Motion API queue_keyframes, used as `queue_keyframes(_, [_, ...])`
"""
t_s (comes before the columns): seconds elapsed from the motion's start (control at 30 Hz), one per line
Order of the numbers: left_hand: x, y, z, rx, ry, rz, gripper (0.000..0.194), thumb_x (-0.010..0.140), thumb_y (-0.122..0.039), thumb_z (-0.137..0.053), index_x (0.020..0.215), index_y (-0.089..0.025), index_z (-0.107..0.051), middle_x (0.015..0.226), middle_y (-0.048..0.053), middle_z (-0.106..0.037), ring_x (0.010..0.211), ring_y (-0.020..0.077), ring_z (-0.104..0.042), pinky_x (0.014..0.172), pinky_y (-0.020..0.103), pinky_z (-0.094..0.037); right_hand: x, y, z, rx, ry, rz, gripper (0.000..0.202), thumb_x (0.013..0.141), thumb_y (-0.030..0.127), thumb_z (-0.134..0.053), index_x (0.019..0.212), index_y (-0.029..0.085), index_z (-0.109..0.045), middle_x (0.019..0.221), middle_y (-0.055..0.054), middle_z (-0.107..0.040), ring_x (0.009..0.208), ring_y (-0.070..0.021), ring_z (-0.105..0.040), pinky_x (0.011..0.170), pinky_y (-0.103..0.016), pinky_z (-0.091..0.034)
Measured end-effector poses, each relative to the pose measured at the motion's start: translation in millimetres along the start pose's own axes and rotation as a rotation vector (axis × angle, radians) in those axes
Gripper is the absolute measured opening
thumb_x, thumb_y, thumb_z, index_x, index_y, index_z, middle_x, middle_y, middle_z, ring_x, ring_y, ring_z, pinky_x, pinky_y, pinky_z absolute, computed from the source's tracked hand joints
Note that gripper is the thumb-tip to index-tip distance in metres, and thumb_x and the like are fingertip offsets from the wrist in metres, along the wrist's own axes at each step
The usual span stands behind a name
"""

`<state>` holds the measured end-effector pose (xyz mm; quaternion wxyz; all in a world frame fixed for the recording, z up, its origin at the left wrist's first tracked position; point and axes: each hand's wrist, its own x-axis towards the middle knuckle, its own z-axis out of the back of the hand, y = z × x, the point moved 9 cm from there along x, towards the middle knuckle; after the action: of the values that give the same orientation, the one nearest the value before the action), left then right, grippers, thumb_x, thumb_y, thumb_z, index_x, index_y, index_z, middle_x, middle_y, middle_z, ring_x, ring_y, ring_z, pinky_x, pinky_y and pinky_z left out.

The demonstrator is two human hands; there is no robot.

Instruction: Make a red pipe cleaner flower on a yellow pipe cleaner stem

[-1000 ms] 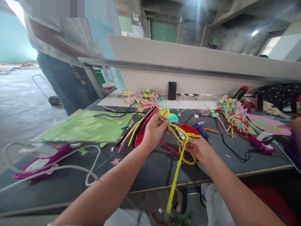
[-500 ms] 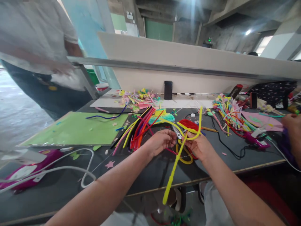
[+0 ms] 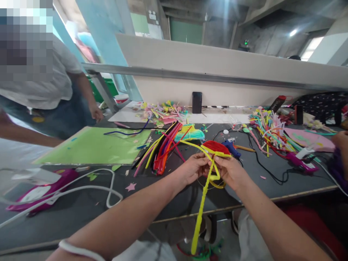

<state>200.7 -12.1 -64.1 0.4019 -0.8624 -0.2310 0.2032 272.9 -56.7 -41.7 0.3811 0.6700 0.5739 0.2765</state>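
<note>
My left hand (image 3: pixel 194 168) and my right hand (image 3: pixel 227 170) meet above the table's front part, fingers closed on yellow pipe cleaners (image 3: pixel 201 210). One thick twisted stem hangs from the fingers past the table edge. Other yellow lengths bend around between the hands, and one arcs away to the left. Just beyond the fingertips shows a red fuzzy piece (image 3: pixel 216 146); whether it touches the yellow stems I cannot tell. My fingertips partly hide the joint of the stems. Behind the right hand lies a blue glue gun (image 3: pixel 231 148).
Left of my hands lie a bundle of coloured pipe cleaners (image 3: pixel 165 152) and a green sheet (image 3: pixel 92 146). A phone (image 3: pixel 197 102) leans at the back. Magenta power strips (image 3: pixel 45 192) with white cables lie at the left. A person (image 3: pixel 51 83) stands at the far left.
My hands have come together, and the yellow loop beside the right hand has swung down between them. A silver tool by the left hand no longer shows. The person at left has shifted.
</note>
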Motion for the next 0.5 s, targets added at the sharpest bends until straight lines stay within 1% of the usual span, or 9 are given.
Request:
queue_keyframes(0.1, [1.4,3.4,0.7,-0.008,-0.001,0.002,0.028,0.065,-0.031,-0.077,0.08,-0.012,-0.064,0.061,0.0,-0.057,0.05,0.0079,-0.055,0.046,0.018,-0.04,-0.5,-5.8,-3.7,-0.024,-0.009,-0.023,0.027,0.065,0.02,-0.077,0.092,0.017,-0.069,0.081,-0.003,-0.073,0.065,-0.0138,-0.067,0.067,-0.026,-0.056])
queue_keyframes(0.17, [1.0,3.3,1.9,0.005,-0.01,0.019,0.027,0.064,-0.031,-0.078,0.075,-0.011,-0.063,0.055,-0.002,-0.052,0.045,0.0048,-0.049,0.042,0.015,-0.033,-0.1,-8.9,-4.5,-0.044,-0.027,-0.047,0.029,0.063,0.02,-0.079,0.09,0.017,-0.069,0.079,-0.002,-0.072,0.063,-0.0139,-0.067,0.064,-0.026,-0.056])
queue_keyframes(0.23, [-0.2,3.1,3.0,0.019,-0.026,0.048,0.025,0.064,-0.028,-0.078,0.071,-0.011,-0.061,0.052,-0.003,-0.051,0.041,0.0025,-0.044,0.04,0.014,-0.028,0.7,-10.3,-4.5,-0.054,-0.037,-0.059,0.031,0.061,0.02,-0.08,0.09,0.018,-0.069,0.079,-0.002,-0.072,0.062,-0.014,-0.066,0.061,-0.026,-0.055])
queue_keyframes(0.3, [-1.4,2.8,2.3,0.027,-0.033,0.068,0.024,0.064,-0.027,-0.077,0.068,-0.011,-0.059,0.052,-0.003,-0.05,0.039,0.0014,-0.04,0.038,0.013,-0.024,1.4,-10.8,-5.7,-0.06,-0.016,-0.069,0.032,0.062,0.019,-0.079,0.093,0.018,-0.068,0.081,-0.002,-0.072,0.063,-0.0145,-0.067,0.062,-0.027,-0.056])
queue_keyframes(0.37, [-1.7,3.2,0.0,0.027,-0.025,0.08,0.023,0.066,-0.028,-0.075,0.066,-0.012,-0.058,0.05,-0.003,-0.048,0.037,0.0012,-0.038,0.037,0.014,-0.02,1.3,-12.1,-8.6,-0.066,0.034,-0.094,0.03,0.066,0.019,-0.075,0.095,0.017,-0.067,0.08,-0.004,-0.072,0.066,-0.0155,-0.068,0.065,-0.028,-0.056])
queue_keyframes(0.43, [-0.6,3.4,1.2,0.022,-0.046,0.07,0.022,0.066,-0.028,-0.073,0.064,-0.012,-0.058,0.05,-0.004,-0.047,0.037,0.0018,-0.039,0.036,0.014,-0.02,0.7,-13.2,-10.0,-0.061,0.065,-0.12,0.026,0.07,0.017,-0.07,0.095,0.016,-0.067,0.078,-0.004,-0.072,0.068,-0.0163,-0.068,0.067,-0.028,-0.056])
queue_keyframes(0.5, [1.3,4.5,6.9,0.013,-0.095,0.062,0.019,0.066,-0.026,-0.072,0.065,-0.012,-0.06,0.049,-0.004,-0.047,0.039,0.0039,-0.044,0.036,0.015,-0.024,-0.2,-14.9,-9.0,-0.034,0.064,-0.158,0.023,0.072,0.015,-0.065,0.095,0.016,-0.066,0.08,-0.005,-0.073,0.071,-0.0174,-0.069,0.069,-0.029,-0.056])
